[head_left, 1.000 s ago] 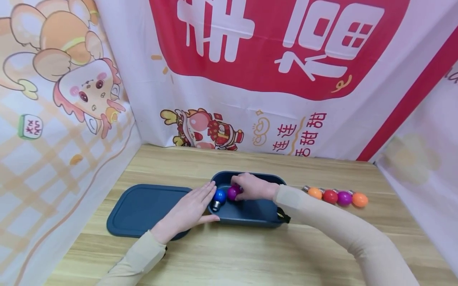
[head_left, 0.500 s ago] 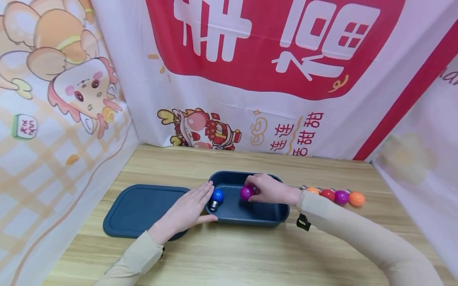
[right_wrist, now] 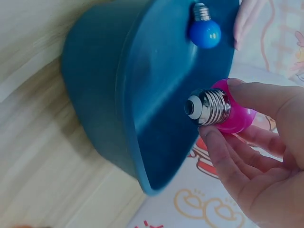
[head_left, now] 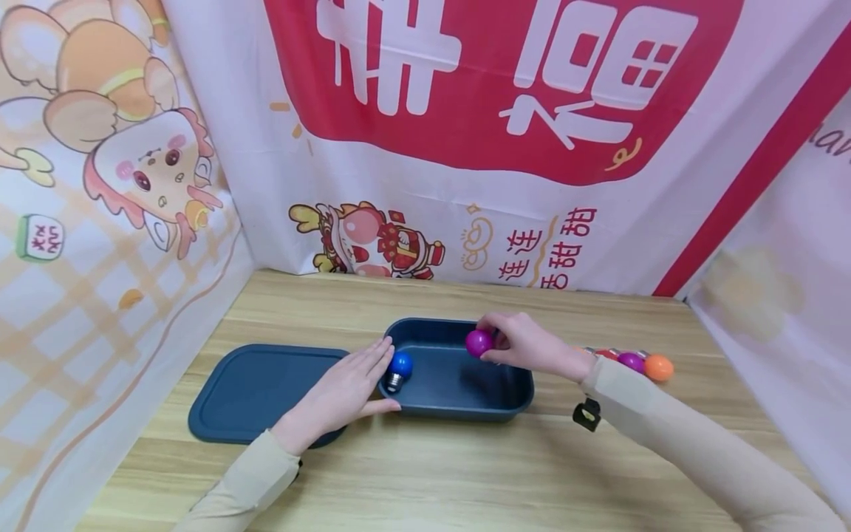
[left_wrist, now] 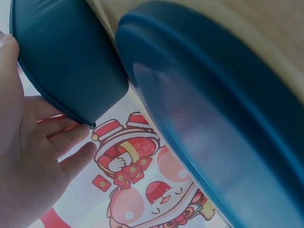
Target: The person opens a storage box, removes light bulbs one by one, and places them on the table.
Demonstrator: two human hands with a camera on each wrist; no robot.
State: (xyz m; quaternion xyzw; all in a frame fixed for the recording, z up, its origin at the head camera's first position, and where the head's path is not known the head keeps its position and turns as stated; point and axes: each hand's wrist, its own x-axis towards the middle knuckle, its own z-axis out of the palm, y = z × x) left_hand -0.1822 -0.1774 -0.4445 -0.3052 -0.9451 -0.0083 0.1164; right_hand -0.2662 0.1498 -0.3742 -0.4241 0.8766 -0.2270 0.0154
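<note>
A dark blue open box (head_left: 459, 411) stands on the table, with a blue light bulb (head_left: 401, 363) lying at its left end. My right hand (head_left: 535, 346) pinches a purple light bulb (head_left: 479, 343) between thumb and fingers over the box's right half. In the right wrist view that bulb's metal screw base (right_wrist: 216, 107) points toward the box, apart from its rim. My left hand (head_left: 337, 389) rests against the box's left end with fingers straight and thumb spread toward the front. The left wrist view shows its fingers (left_wrist: 64, 130) along the box wall.
A flat dark blue lid (head_left: 266, 388) lies left of the box, partly under my left forearm and hand. Right of the box sits a row of bulbs, among them a purple one (head_left: 630, 361) and an orange one (head_left: 659, 368); my right wrist covers some. Printed cloth walls (head_left: 372, 170) enclose the table.
My right hand has carried the purple bulb rightward and up, away from the blue bulb. The left hand stays at the box's end. The head view has shifted slightly.
</note>
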